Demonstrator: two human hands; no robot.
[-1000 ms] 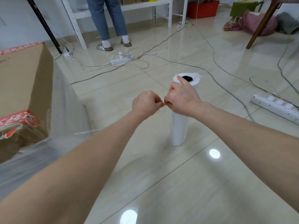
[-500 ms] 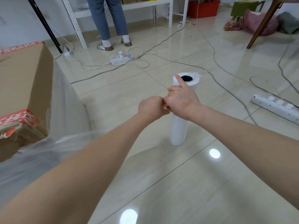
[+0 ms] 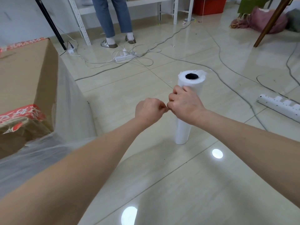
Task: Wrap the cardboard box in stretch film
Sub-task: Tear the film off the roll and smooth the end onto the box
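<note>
Illumination bright and even, from overhead. Two round lamp reflections (image 3: 217,153) on the glossy tiled floor (image 3: 170,184), at 5 and 6 o'clock (both blown to white). Shadows faint and soft-edged. Wide-angle bending evident toward the edges. Centre sharp; near foreground at 7 o'clock slightly soft.

Noted a person's legs (image 3: 112,18) in jeans beside white shelving (image 3: 79,25). Saw a power strip (image 3: 125,57) amid tangled cables (image 3: 138,53) on the tiled floor (image 3: 178,184). Spotted a red crate (image 3: 209,5) behind.
</note>
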